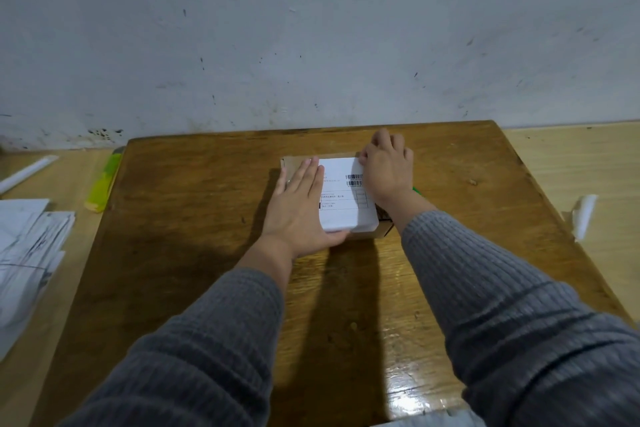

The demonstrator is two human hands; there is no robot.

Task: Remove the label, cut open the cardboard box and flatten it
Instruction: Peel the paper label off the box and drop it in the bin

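1. A small cardboard box (363, 235) sits on a wooden table (194, 253), toward the far edge and roughly midway between the left and right edges.
2. A white shipping label (343, 198) with barcodes and printed text covers most of the box's top face; brown cardboard shows along the far left corner of the box and on its near side.
3. The left hand (298, 215) lies flat, palm down, on the left part of the box top, fingers straight and held together, pointing toward the far edge of the table. Its thumb runs along the near edge of the label. It grips nothing; it only presses down.
4. The right hand (388, 166) is at the far right corner of the box, fingers curled, with the fingertips (363, 159) at the label's far right corner. Whether they have pinched the label's edge or only touch it cannot be told.
5. A bit of something green (417, 190) shows on the table just beside the right wrist, mostly hidden.
6. Both forearms wear grey ribbed sleeves (485, 274).
7. A yellow-green object (102, 184) lies off the table's left edge near its far left corner, on a lighter surface.
8. Loose white papers (27, 253) lie farther left, near the picture's edge.
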